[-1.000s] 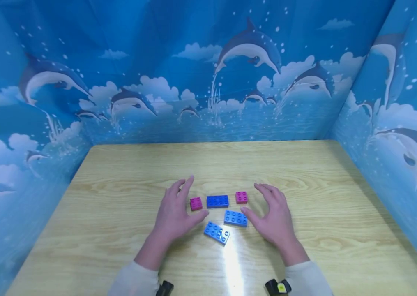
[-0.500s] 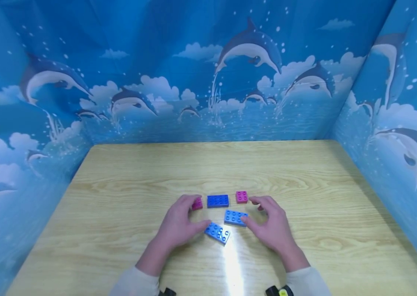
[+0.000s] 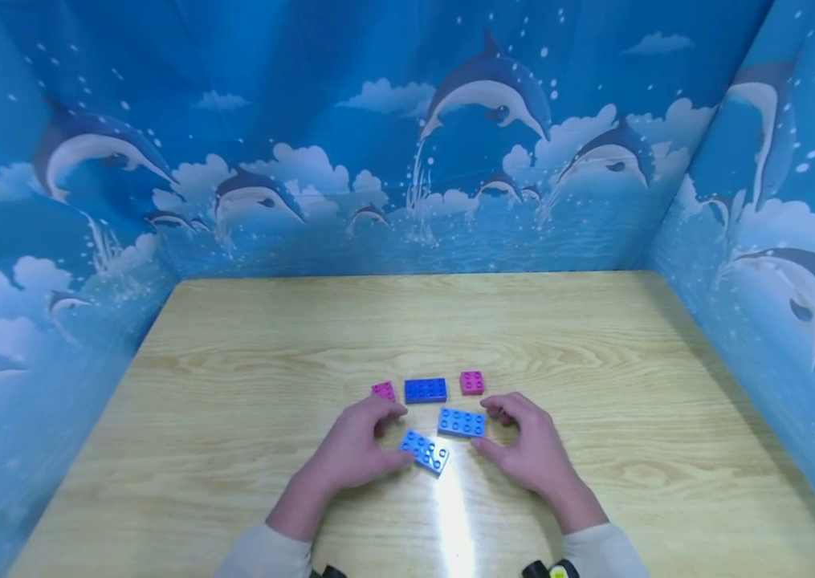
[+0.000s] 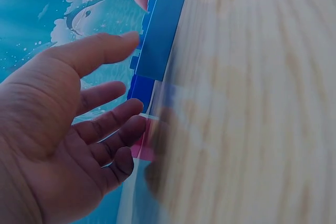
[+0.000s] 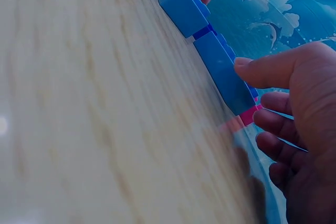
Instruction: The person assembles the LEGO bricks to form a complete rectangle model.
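Observation:
My left hand (image 3: 356, 445) is low at the left of a light blue eight-stud brick (image 3: 425, 452) that lies at an angle. Its thumb tip is at that brick's left end; whether it touches cannot be told. In the left wrist view, the left fingers (image 4: 113, 124) are relaxed, with nothing between them. My right hand (image 3: 528, 443) stands beside a second light blue brick (image 3: 461, 422), thumb at its near right corner. The right fingers (image 5: 278, 124) curve loosely and hold nothing. Behind lie a dark blue brick (image 3: 425, 391) and two small pink bricks, the left pink brick (image 3: 383, 391) partly hidden.
The right pink brick (image 3: 471, 383) lies beyond my right fingertips. All the bricks lie on a wood-grain table (image 3: 270, 337). A blue dolphin-print cloth (image 3: 335, 160) hangs along the back and both sides.
My left hand has drawn back from the left pink brick toward the angled light blue brick, its fingers bending more. My right hand has come slightly lower and nearer the second light blue brick.

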Tool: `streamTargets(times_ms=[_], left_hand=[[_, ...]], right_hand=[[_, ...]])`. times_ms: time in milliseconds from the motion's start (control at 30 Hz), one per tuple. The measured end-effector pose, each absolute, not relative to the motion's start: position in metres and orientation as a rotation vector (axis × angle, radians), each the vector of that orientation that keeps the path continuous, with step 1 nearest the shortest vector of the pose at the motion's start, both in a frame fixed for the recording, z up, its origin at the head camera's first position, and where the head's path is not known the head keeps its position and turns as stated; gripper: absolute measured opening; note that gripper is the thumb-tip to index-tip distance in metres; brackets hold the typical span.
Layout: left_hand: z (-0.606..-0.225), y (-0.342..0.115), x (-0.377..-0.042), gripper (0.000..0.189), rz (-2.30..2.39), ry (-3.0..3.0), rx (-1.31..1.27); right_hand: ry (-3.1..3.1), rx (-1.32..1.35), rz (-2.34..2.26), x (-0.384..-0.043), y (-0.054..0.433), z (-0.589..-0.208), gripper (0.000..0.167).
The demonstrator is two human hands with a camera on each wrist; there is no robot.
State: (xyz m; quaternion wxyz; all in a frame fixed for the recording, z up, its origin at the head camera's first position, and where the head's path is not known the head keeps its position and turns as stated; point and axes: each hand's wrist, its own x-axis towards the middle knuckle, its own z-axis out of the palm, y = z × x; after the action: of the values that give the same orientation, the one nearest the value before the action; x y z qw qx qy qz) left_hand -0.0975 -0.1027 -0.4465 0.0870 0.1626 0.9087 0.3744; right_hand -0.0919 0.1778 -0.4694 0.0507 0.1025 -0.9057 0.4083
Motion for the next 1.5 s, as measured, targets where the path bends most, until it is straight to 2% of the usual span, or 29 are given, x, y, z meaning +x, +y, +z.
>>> streamTargets(times_ms=[367,833,1500], left_hand=[[-0.4494,-0.1023,-0.0993,0.048,1.095,2.681,0.597],[-0.453,-0.1016,-0.0998,0.039,1.106,2.65,0.577],[-0.4501,-0.1064,-0.0987,0.04,1.159,2.672,0.424]], right_hand=[[-2.802,0.336,1.245,-0.0941,0.1784,-0.47,0.047],[-2.802,0.346,1.246,-0.0967,0.1786,-0.4717,0.039],[-2.815,0.333,1.3,-0.0985,0.1821,-0.4715,0.036]])
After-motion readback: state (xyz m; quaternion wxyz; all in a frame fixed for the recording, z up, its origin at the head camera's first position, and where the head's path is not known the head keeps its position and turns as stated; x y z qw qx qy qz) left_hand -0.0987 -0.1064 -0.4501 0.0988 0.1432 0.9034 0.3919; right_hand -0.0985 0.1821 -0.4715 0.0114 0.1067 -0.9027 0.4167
